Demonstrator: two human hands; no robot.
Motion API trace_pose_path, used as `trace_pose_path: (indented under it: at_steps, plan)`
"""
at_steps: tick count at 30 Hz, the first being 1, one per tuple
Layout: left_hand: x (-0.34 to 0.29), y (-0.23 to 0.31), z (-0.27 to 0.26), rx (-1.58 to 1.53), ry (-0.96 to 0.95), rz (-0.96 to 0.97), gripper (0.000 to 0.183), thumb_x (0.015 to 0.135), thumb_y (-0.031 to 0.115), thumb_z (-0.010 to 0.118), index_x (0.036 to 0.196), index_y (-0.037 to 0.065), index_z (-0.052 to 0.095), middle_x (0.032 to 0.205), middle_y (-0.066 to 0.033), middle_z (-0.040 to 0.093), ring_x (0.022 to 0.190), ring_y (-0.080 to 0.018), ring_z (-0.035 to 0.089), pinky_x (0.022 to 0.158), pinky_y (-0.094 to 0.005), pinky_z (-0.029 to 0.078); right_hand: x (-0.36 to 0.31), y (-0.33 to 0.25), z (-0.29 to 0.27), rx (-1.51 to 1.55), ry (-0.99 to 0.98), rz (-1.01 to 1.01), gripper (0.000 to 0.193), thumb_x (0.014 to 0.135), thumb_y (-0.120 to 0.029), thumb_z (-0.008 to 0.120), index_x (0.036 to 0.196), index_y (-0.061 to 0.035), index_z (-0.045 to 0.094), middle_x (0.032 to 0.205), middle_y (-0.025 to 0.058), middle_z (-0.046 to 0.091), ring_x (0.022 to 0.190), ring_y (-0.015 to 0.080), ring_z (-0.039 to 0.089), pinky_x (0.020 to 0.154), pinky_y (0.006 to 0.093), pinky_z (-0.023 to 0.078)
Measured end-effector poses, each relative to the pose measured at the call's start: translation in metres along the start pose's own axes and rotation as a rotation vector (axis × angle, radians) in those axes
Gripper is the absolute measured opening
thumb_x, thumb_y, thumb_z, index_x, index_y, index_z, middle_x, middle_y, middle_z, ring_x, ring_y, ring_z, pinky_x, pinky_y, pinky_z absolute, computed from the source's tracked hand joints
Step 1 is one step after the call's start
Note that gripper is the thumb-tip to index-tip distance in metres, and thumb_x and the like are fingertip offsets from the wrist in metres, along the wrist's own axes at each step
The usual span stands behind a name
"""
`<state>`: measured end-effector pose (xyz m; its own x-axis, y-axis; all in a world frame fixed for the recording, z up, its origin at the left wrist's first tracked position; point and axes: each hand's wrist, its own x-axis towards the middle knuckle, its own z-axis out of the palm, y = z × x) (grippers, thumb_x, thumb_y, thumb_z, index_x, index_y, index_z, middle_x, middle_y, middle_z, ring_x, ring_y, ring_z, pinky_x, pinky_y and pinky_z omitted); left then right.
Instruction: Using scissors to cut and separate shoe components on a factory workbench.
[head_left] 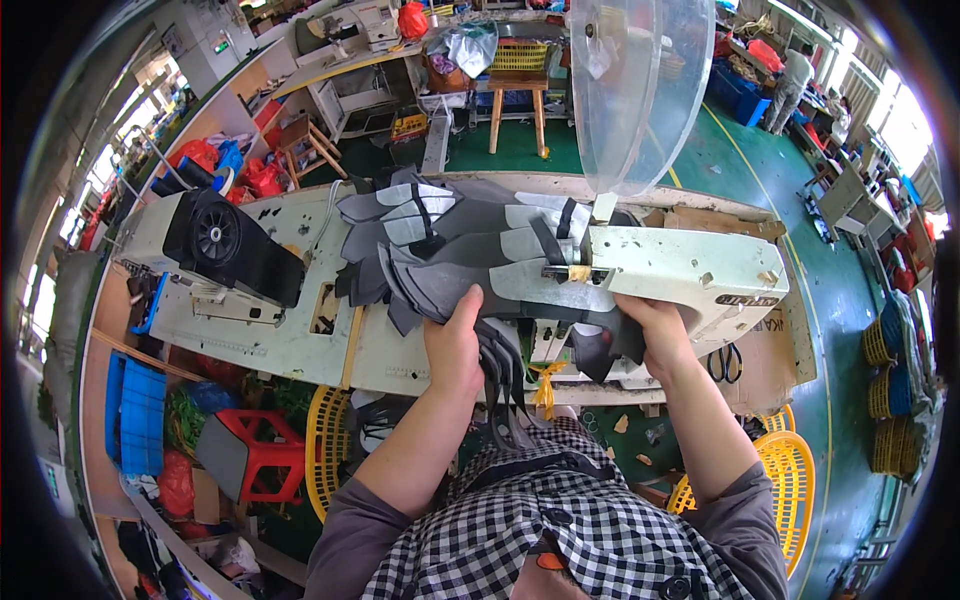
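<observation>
A dark grey, sheet-like cut piece with a light grey panel point(550, 284) stretches between my hands, under the head of a white sewing machine point(690, 262). My left hand point(455, 340) is closed on its left side, thumb on top. Round the right end of the same piece, my right hand point(655, 328) is closed beside the machine's arm; its fingertips are hidden underneath. More dark grey pieces point(375, 245) lie heaped behind and left of my left hand. Several joined dark pieces point(505, 375) hang over the table's front edge toward my lap.
Left on the table stands another machine with a black handwheel point(212, 235). Black-handled scissors point(725, 363) lie right of my right hand. A large clear plastic disc point(640, 95) rises behind the machine. Yellow baskets point(328, 450) and a red stool point(262, 455) stand below the table.
</observation>
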<state>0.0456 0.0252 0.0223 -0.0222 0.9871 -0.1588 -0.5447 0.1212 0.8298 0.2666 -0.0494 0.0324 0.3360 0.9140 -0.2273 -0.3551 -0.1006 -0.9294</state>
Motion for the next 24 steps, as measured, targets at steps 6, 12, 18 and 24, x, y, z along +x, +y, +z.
trace_pose_path:
  at_steps: [6, 12, 18, 24]
  plan:
    - [-0.061, 0.014, -0.017, 0.016, -0.115, -0.054, 0.035, 0.081, 0.006, 0.057, 0.114, 0.004, 0.047, 0.093, -0.0075, 0.055, 0.089, -0.0189, 0.056, 0.079, -0.0322, 0.045, -0.059, 0.066, -0.003, -0.039, -0.662, 0.173, 0.079, 0.073, -0.029, 0.076, 0.131, 0.0038, 0.035, 0.124, 0.0175, 0.051, 0.115, 0.0244, 0.051, 0.096, 0.0357, 0.041]
    - [-0.083, 0.038, -0.014, 0.219, -0.392, 0.207, 0.044, 0.084, 0.005, 0.053, 0.126, 0.004, 0.039, 0.109, -0.0101, 0.052, 0.097, -0.0202, 0.053, 0.087, -0.0335, 0.041, -0.097, 0.06, 0.053, -0.515, -0.46, -0.073, 0.085, 0.063, -0.022, 0.082, 0.13, 0.0031, 0.036, 0.124, 0.0153, 0.049, 0.107, 0.0233, 0.054, 0.094, 0.0342, 0.043]
    - [-0.074, 0.053, -0.032, 0.674, -0.509, 0.156, 0.042, 0.082, 0.007, 0.06, 0.121, 0.001, 0.045, 0.109, -0.01, 0.055, 0.098, -0.0181, 0.054, 0.085, -0.0295, 0.042, -0.086, -0.004, 0.012, -1.101, -0.451, -0.075, 0.069, 0.054, -0.035, 0.085, 0.104, 0.0026, 0.055, 0.087, 0.0151, 0.062, 0.086, 0.0271, 0.06, 0.08, 0.0342, 0.046]
    - [-0.062, 0.049, -0.005, -0.008, -0.214, 0.062, 0.035, 0.077, -0.001, 0.061, 0.111, -0.002, 0.052, 0.105, -0.0091, 0.058, 0.096, -0.0195, 0.056, 0.086, -0.0312, 0.044, -0.064, -0.057, -0.012, -0.818, -0.307, 0.065, 0.04, 0.067, -0.027, 0.081, 0.086, -0.0001, 0.059, 0.077, 0.0022, 0.061, 0.07, 0.009, 0.055, 0.062, 0.0237, 0.045]
